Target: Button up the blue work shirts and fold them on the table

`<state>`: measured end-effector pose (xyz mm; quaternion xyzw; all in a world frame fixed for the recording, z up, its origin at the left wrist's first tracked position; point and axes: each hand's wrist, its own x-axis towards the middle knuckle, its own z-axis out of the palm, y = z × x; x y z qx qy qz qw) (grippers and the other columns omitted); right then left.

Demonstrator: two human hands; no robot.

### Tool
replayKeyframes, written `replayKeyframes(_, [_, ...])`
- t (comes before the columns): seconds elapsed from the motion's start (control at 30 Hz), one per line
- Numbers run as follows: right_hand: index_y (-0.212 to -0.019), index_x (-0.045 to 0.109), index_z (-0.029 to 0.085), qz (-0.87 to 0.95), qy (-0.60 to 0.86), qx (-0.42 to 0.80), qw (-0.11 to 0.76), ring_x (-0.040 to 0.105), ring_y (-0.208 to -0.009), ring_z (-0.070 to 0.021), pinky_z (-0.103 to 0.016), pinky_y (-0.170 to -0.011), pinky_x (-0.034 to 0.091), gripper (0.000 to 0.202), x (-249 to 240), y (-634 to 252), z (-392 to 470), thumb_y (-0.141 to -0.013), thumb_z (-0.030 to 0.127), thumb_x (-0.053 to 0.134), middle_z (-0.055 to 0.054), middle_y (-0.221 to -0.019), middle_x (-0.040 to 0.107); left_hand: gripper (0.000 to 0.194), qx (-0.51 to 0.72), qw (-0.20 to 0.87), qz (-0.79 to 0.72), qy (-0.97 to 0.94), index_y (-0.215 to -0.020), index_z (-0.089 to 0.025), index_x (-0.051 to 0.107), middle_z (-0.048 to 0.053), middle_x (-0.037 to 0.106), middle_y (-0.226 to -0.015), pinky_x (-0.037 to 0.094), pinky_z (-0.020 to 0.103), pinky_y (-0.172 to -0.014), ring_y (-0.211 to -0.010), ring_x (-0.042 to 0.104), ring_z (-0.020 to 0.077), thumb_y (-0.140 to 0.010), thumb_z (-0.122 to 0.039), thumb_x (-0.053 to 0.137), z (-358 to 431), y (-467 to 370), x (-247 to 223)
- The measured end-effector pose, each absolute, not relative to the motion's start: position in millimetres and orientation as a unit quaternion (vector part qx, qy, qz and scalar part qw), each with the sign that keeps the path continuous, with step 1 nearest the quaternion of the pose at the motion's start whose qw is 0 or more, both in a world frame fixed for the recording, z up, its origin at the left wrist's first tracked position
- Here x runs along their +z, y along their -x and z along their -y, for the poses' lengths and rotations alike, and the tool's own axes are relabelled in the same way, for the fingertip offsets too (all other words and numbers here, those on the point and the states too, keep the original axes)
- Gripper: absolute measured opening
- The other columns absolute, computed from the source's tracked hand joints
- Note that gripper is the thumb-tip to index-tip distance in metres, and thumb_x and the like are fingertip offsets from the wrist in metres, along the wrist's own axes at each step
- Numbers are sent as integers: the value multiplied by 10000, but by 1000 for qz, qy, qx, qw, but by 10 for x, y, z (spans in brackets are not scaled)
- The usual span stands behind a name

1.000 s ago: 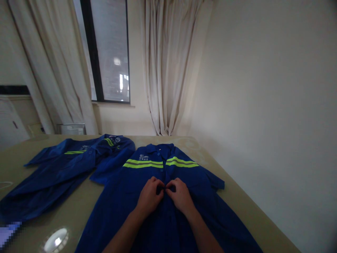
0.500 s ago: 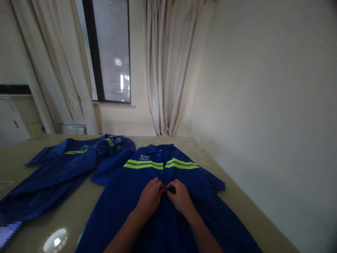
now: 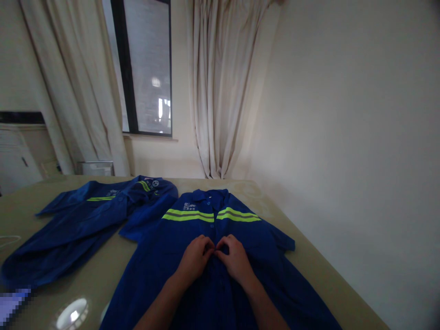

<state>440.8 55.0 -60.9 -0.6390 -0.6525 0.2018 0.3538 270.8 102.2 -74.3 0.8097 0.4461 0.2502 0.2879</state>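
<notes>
Blue shirt (image 3: 220, 288) beneath the hands (image 3: 196, 256) (image 3: 235, 260), collar (image 3: 201, 196) beyond

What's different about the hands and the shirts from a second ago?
Only a little. The gap between the left hand's thumb and fingers looks narrower, while the right hand's loop looks slightly rounder. Nothing was visibly let go. Both hands are still pinching at the near blue shirt's front, and the other blue shirt still lies to the left.
</notes>
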Motion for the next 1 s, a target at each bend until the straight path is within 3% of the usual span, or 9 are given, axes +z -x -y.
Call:
replayKeyframes(0.2, [-834, 713, 232, 658, 621, 209, 372, 648, -940, -221, -308, -857, 452, 124, -644, -4411, -558, -786, 124, 677, -32, -946, 651, 154, 256, 271, -438, -818, -914, -215, 662, 29, 649, -956, 428, 293, -792, -917, 609, 198, -924, -157, 519, -970, -2708, -731])
replayKeyframes(0.47, [-842, 718, 232, 662, 637, 175, 354, 657, -939, -217, -305, -850, 457, 208, -614, -4352, -527, -797, 64, 605, -40, -980, 663, 275, 205, 108, -421, -877, -1031, -219, 636, 45, 654, -1051, 431, 322, -845, -964, 611, 206, -966, -72, 413, -851, -2750, -675])
replayKeyframes(0.73, [-828, 669, 230, 659, 647, 138, 358, 654, -896, -187, -279, -802, 444, 186, -561, -4297, -493, -850, 84, 556, -21, -973, 654, 213, 274, 189, -449, -829, -1020, -256, 656, 20, 657, -1024, 449, 297, -853, -961, 621, 187, -1009, -236, 444, -847, -2732, -631])
replayKeyframes(1.0, [-783, 665, 222, 645, 622, 158, 415, 657, -885, -193, -277, -826, 462, 186, -524, -4305, -519, -811, 66, 570, -27, -913, 661, 194, 302, 271, -441, -800, -1021, -237, 691, 38, 662, -964, 456, 311, -799, -904, 632, 206, -926, -255, 523, -858, -2723, -607])
